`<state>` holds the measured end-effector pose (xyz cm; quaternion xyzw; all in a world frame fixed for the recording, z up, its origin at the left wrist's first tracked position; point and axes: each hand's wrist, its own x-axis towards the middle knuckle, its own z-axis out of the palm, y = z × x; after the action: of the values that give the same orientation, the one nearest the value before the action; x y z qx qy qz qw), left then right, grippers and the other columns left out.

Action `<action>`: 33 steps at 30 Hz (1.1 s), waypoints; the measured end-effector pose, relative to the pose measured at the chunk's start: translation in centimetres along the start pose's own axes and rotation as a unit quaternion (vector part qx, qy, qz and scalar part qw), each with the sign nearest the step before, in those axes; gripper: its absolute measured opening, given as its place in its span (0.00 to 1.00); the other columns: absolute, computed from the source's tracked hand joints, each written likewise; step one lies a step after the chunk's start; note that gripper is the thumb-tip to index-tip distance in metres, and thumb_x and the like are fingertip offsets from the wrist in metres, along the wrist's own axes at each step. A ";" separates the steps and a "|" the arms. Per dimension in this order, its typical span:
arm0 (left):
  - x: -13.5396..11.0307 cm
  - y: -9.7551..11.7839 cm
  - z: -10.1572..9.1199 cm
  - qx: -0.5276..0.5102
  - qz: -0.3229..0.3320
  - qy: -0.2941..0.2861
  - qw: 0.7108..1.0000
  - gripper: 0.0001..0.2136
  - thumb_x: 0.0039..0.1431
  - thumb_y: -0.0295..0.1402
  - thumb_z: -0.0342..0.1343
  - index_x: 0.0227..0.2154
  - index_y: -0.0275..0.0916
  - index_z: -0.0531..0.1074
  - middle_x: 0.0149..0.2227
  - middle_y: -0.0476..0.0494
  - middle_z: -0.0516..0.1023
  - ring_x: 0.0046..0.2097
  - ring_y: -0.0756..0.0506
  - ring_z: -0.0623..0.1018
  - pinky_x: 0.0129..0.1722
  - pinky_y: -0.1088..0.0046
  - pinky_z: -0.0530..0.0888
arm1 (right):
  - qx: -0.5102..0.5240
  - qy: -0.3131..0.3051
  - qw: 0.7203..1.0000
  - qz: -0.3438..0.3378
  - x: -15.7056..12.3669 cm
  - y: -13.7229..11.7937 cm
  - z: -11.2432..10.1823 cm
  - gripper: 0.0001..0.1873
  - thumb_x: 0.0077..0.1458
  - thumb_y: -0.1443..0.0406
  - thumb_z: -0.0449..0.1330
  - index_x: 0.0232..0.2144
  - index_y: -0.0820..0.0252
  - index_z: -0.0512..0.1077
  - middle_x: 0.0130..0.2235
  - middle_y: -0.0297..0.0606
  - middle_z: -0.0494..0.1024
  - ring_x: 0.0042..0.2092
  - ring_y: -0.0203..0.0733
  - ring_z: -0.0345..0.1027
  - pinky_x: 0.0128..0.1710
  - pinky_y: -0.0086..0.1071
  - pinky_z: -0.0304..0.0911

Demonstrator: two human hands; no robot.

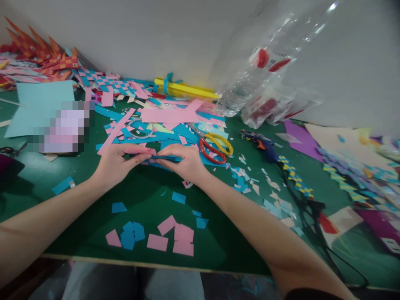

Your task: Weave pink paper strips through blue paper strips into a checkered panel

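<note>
My left hand (120, 163) and my right hand (186, 161) meet above the middle of the green table. Between the thumb and fingers of my left hand is pinched a pink paper strip (144, 150). My right hand is closed on folded blue paper strips (170, 158), whose ends touch the pink one; the fingers partly hide how they join. Just beyond my right hand lie scissors (215, 146) with one yellow and one red handle. Small cut pink paper pieces (158, 242) and blue paper pieces (131, 235) are on the table nearer to me.
Behind my hands spreads a heap of paper strips with a tape roll (140, 128) on it. A phone (64, 129) is at left. Plastic bottles (265, 62) stand against the wall. A glue gun (261, 143) with a dark cable lies right, among paper scraps (276, 196).
</note>
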<state>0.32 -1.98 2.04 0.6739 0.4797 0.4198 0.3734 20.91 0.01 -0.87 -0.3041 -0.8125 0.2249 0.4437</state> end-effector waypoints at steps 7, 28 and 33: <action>0.0 0.3 0.0 -0.023 0.003 -0.005 1.000 0.05 0.54 0.34 0.63 0.32 0.43 0.83 0.38 0.49 0.84 0.42 0.42 0.83 0.47 0.66 0.79 | -0.038 0.034 0.997 -0.050 0.1 -0.5 -0.3 0.05 0.58 0.64 0.63 0.34 0.51 0.80 0.33 0.31 0.84 0.36 0.40 0.77 0.47 0.37 0.70; 0.1 -0.4 0.1 0.005 0.017 0.038 0.999 0.10 0.54 0.41 0.63 0.36 0.42 0.81 0.44 0.44 0.83 0.47 0.39 0.81 0.47 0.64 0.79 | -0.155 -0.013 0.988 -0.003 0.4 -0.1 -1.2 0.07 0.61 0.63 0.60 0.32 0.55 0.79 0.34 0.33 0.84 0.37 0.40 0.77 0.49 0.37 0.67; 0.5 -1.0 -0.2 -0.004 -0.002 0.060 0.998 0.17 0.58 0.41 0.60 0.46 0.38 0.78 0.45 0.42 0.82 0.46 0.41 0.81 0.49 0.65 0.77 | -0.085 0.030 0.993 0.080 0.4 1.0 -1.5 0.05 0.58 0.66 0.62 0.32 0.55 0.79 0.36 0.33 0.84 0.38 0.40 0.78 0.44 0.34 0.69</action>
<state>-0.11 -1.23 1.28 0.6452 0.5007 0.4608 0.3472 22.30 1.15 -0.55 -0.4112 -0.7880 0.1802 0.4214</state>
